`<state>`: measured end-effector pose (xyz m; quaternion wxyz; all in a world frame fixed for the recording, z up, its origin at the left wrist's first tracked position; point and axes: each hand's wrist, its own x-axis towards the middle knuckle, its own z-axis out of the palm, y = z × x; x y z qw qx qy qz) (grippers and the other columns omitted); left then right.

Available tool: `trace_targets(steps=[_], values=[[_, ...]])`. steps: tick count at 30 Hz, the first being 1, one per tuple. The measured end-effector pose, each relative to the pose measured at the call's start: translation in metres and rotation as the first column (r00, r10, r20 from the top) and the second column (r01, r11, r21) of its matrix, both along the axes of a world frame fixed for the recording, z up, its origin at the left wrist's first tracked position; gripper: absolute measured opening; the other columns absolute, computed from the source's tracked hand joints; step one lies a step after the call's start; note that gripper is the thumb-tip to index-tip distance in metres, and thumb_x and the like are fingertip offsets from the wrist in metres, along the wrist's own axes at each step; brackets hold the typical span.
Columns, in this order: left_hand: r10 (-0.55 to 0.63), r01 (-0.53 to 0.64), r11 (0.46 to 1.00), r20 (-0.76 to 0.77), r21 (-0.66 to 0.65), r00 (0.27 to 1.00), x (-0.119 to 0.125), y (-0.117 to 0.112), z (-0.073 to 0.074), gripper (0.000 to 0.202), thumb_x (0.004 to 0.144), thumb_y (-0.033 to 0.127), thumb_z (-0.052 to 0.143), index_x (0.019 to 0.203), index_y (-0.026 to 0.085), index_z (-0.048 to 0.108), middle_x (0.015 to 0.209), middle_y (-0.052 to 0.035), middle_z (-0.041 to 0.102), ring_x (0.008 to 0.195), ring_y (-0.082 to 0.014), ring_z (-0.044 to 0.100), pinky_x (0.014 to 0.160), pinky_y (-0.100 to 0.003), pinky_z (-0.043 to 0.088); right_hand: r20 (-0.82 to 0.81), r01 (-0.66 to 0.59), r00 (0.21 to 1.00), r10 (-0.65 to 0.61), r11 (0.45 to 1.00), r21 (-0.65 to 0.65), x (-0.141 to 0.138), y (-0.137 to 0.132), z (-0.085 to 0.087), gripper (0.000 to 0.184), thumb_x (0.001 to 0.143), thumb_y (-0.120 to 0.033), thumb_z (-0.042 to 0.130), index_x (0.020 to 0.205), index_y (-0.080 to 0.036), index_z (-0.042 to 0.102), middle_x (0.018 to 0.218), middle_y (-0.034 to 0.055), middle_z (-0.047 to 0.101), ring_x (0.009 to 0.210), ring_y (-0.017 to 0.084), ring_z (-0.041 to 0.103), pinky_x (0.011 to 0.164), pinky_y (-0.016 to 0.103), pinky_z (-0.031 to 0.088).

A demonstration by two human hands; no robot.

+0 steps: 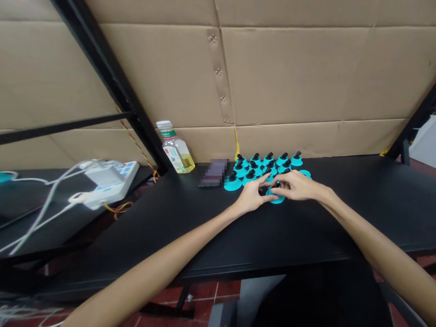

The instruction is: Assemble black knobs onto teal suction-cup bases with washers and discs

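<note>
"Where the left hand (252, 195) and right hand (297, 185) nearly meet, what's there?"

"One blue cup (276, 200), upright, nearer than the other cups (233, 184). The right pinches its top; the left, half open, touches its left side, but I can't tell its grip. Both are equally close."

Smooth, faintly glossy tabletop (211, 240), matt cardboard wall (293, 77), clear plastic bottle (175, 152), plastic-looking turquoise bases (248, 180).

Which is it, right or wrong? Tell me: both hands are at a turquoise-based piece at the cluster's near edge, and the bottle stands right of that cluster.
No: the head view shows the bottle standing left of the cluster, not right. The left hand and right hand are indeed at the turquoise-based piece.
</note>
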<state>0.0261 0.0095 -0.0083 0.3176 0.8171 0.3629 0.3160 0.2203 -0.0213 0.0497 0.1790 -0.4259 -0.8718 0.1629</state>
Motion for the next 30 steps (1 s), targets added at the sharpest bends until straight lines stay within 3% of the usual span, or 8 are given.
trace_targets(steps=[3, 6, 8, 11, 15, 18, 22, 30], values=[[-0.012, 0.012, 1.0, -0.017, 0.021, 1.0, 0.001, -0.001, 0.001, 0.071, 0.071, 0.047, 0.076, 0.133, 0.021, 0.053, 0.122, -0.0084, 0.067, 0.107, -0.0292, 0.064, 0.093, -0.045, 0.049, -0.071, -0.025, 0.997, 0.01, 0.977, -0.212, 0.006, -0.001, 0.005, 0.031, 0.09, -0.033, 0.05, 0.105, -0.012, 0.069, 0.061, 0.0025, 0.067, 0.049, 0.01, 0.058, 0.052, 0.022, 0.042], [-0.034, 0.034, 0.999, -0.003, 0.016, 0.999, 0.002, -0.001, 0.001, 0.079, 0.072, 0.045, 0.075, 0.141, 0.021, 0.044, 0.123, -0.008, 0.067, 0.109, -0.0285, 0.064, 0.093, -0.045, 0.05, -0.115, -0.016, 0.993, -0.017, 0.958, -0.285, 0.008, -0.001, 0.006, 0.034, 0.089, -0.036, 0.051, 0.107, -0.013, 0.068, 0.063, 0.0029, 0.068, 0.046, 0.01, 0.056, 0.047, 0.021, 0.041], [-0.03, 0.03, 1.0, 0.002, 0.01, 1.0, 0.003, 0.0, 0.0, 0.083, 0.072, 0.045, 0.076, 0.143, 0.02, 0.041, 0.123, -0.0088, 0.067, 0.107, -0.0284, 0.064, 0.094, -0.046, 0.049, -0.092, 0.011, 0.995, -0.032, 0.975, -0.221, 0.006, 0.0, 0.005, 0.032, 0.088, -0.037, 0.053, 0.101, -0.013, 0.069, 0.06, 0.0023, 0.066, 0.047, 0.009, 0.054, 0.049, 0.021, 0.038], [-0.018, 0.019, 0.999, 0.035, -0.026, 0.999, 0.003, 0.0, 0.0, 0.087, 0.069, 0.042, 0.077, 0.143, 0.018, 0.039, 0.121, -0.01, 0.068, 0.108, -0.0285, 0.064, 0.095, -0.045, 0.048, 0.014, 0.071, 0.997, -0.072, 0.996, 0.051, 0.001, 0.002, 0.001, 0.029, 0.087, -0.037, 0.056, 0.079, -0.013, 0.07, 0.057, 0.0016, 0.061, 0.051, 0.009, 0.048, 0.054, 0.023, 0.032], [-0.021, 0.026, 0.998, 0.09, -0.053, 0.996, 0.004, 0.0, 0.002, 0.085, 0.067, 0.039, 0.079, 0.14, 0.012, 0.043, 0.107, -0.0095, 0.073, 0.101, -0.0286, 0.066, 0.09, -0.043, 0.05, 0.117, 0.137, 0.976, -0.181, 0.939, 0.315, -0.011, 0.004, -0.005, 0.031, 0.087, -0.036, 0.052, 0.07, -0.014, 0.067, 0.064, 0.0038, 0.061, 0.056, 0.01, 0.043, 0.056, 0.025, 0.023], [-0.06, 0.071, 0.995, 0.131, -0.076, 0.99, 0.004, -0.001, 0.005, 0.078, 0.068, 0.036, 0.079, 0.135, 0.01, 0.049, 0.095, -0.0063, 0.074, 0.09, -0.0261, 0.068, 0.083, -0.04, 0.052, 0.15, 0.14, 0.969, -0.195, 0.938, 0.316, -0.018, 0.01, -0.006, 0.028, 0.085, -0.033, 0.049, 0.08, -0.016, 0.07, 0.07, 0.0046, 0.063, 0.06, 0.012, 0.044, 0.055, 0.026, 0.021], [-0.077, 0.096, 0.99, 0.169, -0.106, 0.983, 0.003, 0.0, 0.005, 0.074, 0.067, 0.036, 0.08, 0.132, 0.011, 0.052, 0.098, -0.007, 0.074, 0.092, -0.0264, 0.068, 0.083, -0.039, 0.053, 0.18, 0.153, 0.963, -0.2, 0.958, 0.243, -0.022, 0.02, -0.005, 0.028, 0.084, -0.03, 0.047, 0.087, -0.019, 0.072, 0.067, 0.003, 0.063, 0.057, 0.012, 0.041, 0.054, 0.026, 0.021], [-0.032, 0.046, 0.992, 0.115, -0.12, 0.993, 0.003, 0.004, 0.0, 0.084, 0.065, 0.038, 0.08, 0.138, 0.013, 0.046, 0.11, -0.01, 0.073, 0.111, -0.0305, 0.063, 0.099, -0.047, 0.046, 0.283, 0.268, 0.892, -0.351, 0.918, 0.293, -0.019, 0.025, -0.003, 0.043, 0.089, -0.038, 0.045, 0.061, -0.015, 0.068, 0.055, 0.0062, 0.056, 0.051, 0.012, 0.041, 0.052, 0.028, 0.019]])
